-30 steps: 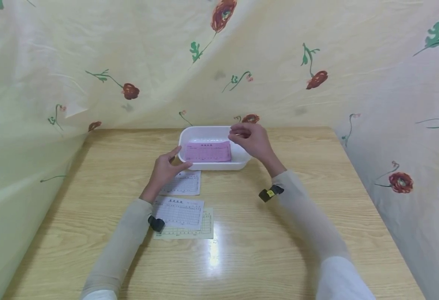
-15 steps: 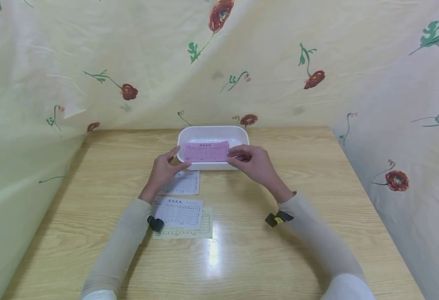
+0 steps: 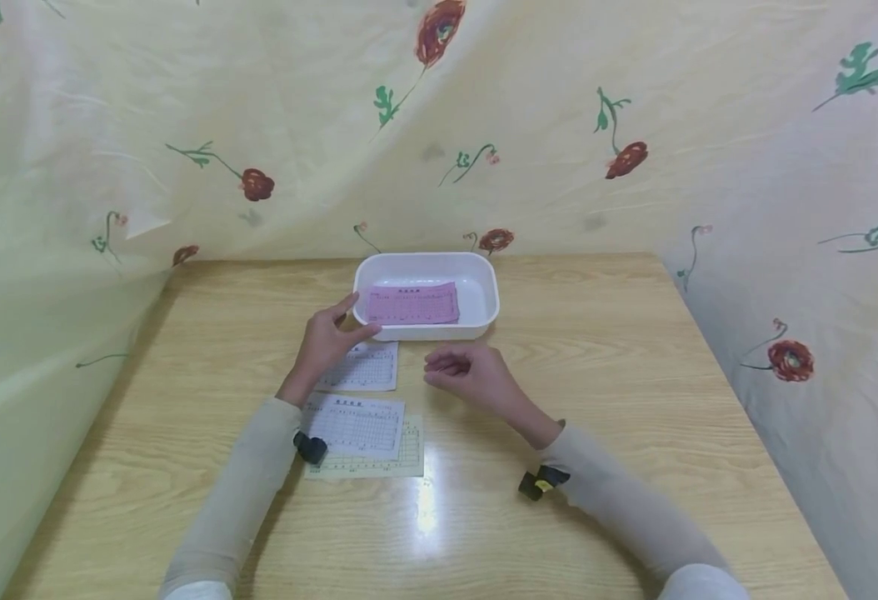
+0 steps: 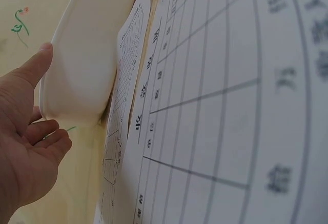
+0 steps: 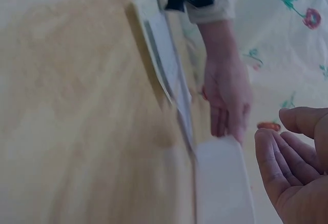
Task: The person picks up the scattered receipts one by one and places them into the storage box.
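"What are the fingers doing?"

"The left hand [image 3: 324, 342] grips the near left corner of one white tray [image 3: 478, 304], thumb at the near side, index finger at the left rim. The right hand [image 3: 476, 375] has its fingers loosely bent, a gap between thumb and fingertips and nothing visible in it; it hangs above the table [image 3: 596, 375], in front of the tray."

"How many paper slips?"

"Four show. One pink slip [image 3: 412, 304] lies inside the tray, toward its left. Two are white: the farther white slip [image 3: 373, 367] is just in front of the tray, partly hidden by the left hand; the nearer white slip [image 3: 356, 425] overlaps one pale yellow slip [image 3: 413, 450]. I cannot tell whether any is a stack."

"And further out?"

"Two sleeves, each with one black camera [image 3: 310, 448] at the wrist, and flowered cloth [image 3: 296, 83] around the table."

"What differs from half a second ago?"

"Then, the right fingertips were at the pink slip's right edge; now that hand is outside the tray, nearer the person. The left hand, tray and slips look unmoved."
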Motion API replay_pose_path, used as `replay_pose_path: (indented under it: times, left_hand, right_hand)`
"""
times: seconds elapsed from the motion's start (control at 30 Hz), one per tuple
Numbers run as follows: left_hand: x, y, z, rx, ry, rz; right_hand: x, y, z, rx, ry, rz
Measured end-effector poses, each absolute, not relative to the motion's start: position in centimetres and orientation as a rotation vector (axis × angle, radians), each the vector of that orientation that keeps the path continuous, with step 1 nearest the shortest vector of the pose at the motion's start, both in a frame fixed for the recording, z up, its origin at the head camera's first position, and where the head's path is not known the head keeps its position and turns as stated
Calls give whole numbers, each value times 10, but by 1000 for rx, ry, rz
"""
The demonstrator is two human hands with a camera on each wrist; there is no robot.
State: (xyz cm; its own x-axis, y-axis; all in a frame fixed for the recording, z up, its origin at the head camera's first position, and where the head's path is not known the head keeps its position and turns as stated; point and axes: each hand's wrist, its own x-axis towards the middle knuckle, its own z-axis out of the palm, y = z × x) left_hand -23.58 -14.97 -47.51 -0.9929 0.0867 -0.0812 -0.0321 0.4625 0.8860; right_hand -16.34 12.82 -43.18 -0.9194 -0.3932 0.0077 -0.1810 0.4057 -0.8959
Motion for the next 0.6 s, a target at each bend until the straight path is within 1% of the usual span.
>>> replay_pose_path:
  times: [0.17,0.33,0.6]
  left_hand:
    - [-236,-150,-476,50,2585,1577]
    - [-236,-149,-475,51,2585,1575]
    - [-236,-149,-476,60,2576,1596]
  right_hand:
    - [-153,115,-440,-496,2427,-1475]
    - [-144,108,-447,-409,2388,-1452]
    - [-136,101,-452,-355,2347,-1423]
